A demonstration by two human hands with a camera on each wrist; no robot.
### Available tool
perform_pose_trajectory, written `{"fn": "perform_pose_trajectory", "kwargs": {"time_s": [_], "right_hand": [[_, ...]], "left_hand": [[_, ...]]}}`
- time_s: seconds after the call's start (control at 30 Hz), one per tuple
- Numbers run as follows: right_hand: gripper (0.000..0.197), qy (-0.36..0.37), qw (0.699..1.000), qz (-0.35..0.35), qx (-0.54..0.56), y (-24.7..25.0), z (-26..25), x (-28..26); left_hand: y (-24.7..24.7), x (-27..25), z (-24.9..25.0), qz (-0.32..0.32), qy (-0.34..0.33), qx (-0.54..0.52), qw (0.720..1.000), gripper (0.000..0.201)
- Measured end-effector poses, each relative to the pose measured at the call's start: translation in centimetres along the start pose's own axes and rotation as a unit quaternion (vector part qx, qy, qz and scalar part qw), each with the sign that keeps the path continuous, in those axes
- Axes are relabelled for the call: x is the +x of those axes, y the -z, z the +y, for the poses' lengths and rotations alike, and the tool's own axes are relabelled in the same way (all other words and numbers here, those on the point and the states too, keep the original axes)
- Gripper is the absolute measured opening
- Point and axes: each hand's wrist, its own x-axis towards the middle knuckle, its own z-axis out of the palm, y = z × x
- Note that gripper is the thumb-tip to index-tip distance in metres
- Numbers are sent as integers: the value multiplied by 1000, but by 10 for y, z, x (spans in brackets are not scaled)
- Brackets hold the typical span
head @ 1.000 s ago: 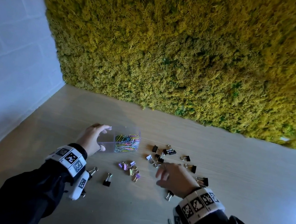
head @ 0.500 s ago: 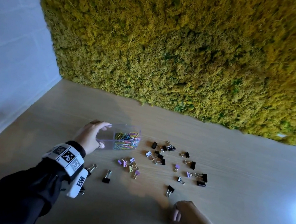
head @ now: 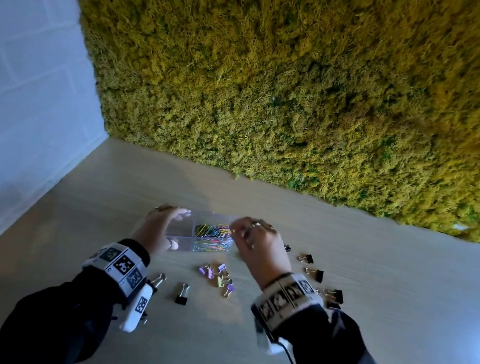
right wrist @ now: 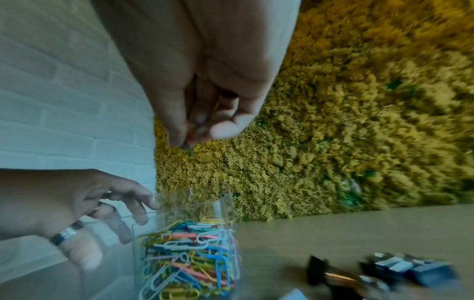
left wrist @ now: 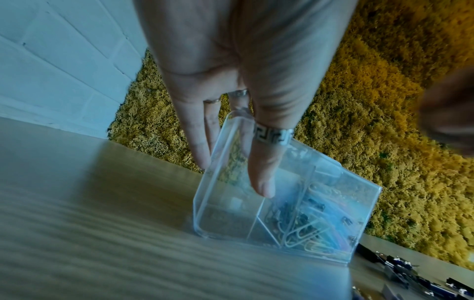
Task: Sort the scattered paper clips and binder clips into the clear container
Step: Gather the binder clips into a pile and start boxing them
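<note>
The clear container (head: 182,237) stands on the wooden table, its right compartment full of coloured paper clips (head: 215,235) and its left one showing none. My left hand (head: 165,227) grips the container's left end, with the thumb on the near wall (left wrist: 261,182) and the fingers behind. My right hand (head: 237,231) hovers just above the right compartment. Its fingertips (right wrist: 179,140) pinch a small paper clip (right wrist: 189,149), mostly hidden. Black binder clips (head: 315,273) lie to the right and pastel binder clips (head: 217,275) lie in front of the container.
Two more black binder clips (head: 182,295) lie near my left wrist. A yellow-green moss wall (head: 304,98) closes off the back of the table and a white brick wall (head: 17,76) the left. Bare tabletop (head: 401,294) extends to the right.
My right hand dropped to the near table, then rose to the container's right compartment with a small clip pinched. The left hand kept its hold on the container.
</note>
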Motion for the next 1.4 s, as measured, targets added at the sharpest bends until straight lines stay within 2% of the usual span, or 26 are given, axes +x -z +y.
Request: {"fn": "perform_pose_trajectory", "kwargs": {"time_s": [0.07, 0.13, 0.2, 0.27, 0.37, 0.5, 0.63, 0.7, 0.77, 0.8, 0.87, 0.9, 0.97, 1.03, 1.07, 1.2, 1.33, 1.4], "right_hand": [[16, 21, 999, -27, -27, -9, -4, 21], [29, 62, 990, -108, -72, -19, -2, 31], [42, 117, 962, -170, -176, -28, 2, 35], [46, 129, 930, -210, -273, -31, 4, 36], [41, 115, 918, -228, -304, -26, 7, 42], [31, 107, 941, -196, -252, -17, 11, 44], [43, 113, 908, -228, -333, -17, 9, 41], [40, 102, 932, -206, -280, -18, 5, 39], [33, 84, 975, -109, -176, -16, 1, 32], [34, 91, 986, -44, -133, -17, 0, 25], [38, 146, 985, 38, -89, -25, -6, 8], [32, 186, 978, 32, -93, -32, -10, -2], [18, 254, 956, -49, -135, -60, -18, -23], [42, 248, 927, -205, -192, -90, -28, -41], [51, 242, 913, -241, -220, -102, -34, -46], [53, 287, 847, -333, -300, -116, -43, -46], [46, 201, 847, -369, -325, -105, -18, -48], [45, 214, 842, -367, -332, -96, 6, -55]], "left_hand": [[-1, -1, 2, 10, 9, -6, 1000, 73], [-2, -1, 3, 19, 9, -10, 1000, 71], [-3, 2, 2, 20, 1, -6, 1000, 70], [-3, 4, -1, 13, -3, 0, 1000, 71], [-2, 5, -3, -3, 0, -4, 1000, 72], [-2, 7, -3, 0, 28, -18, 999, 75], [1, 7, -1, -17, 32, -14, 999, 76], [4, 8, 0, -28, 44, -29, 998, 75], [10, 7, 0, -41, 61, -54, 996, 71], [14, 7, -1, -42, 68, -63, 995, 69], [29, 3, -3, -30, 72, -70, 994, 67], [37, 2, -3, -20, 71, -65, 995, 67], [56, -3, -3, 9, 76, -46, 996, 66], [73, -5, -2, 35, 80, -31, 996, 64], [79, -7, -1, 44, 80, -24, 996, 64], [88, -11, 2, 65, 81, -13, 995, 64], [77, -18, -2, 56, 84, -26, 995, 65], [71, -21, -5, 53, 88, -38, 994, 65]]}}
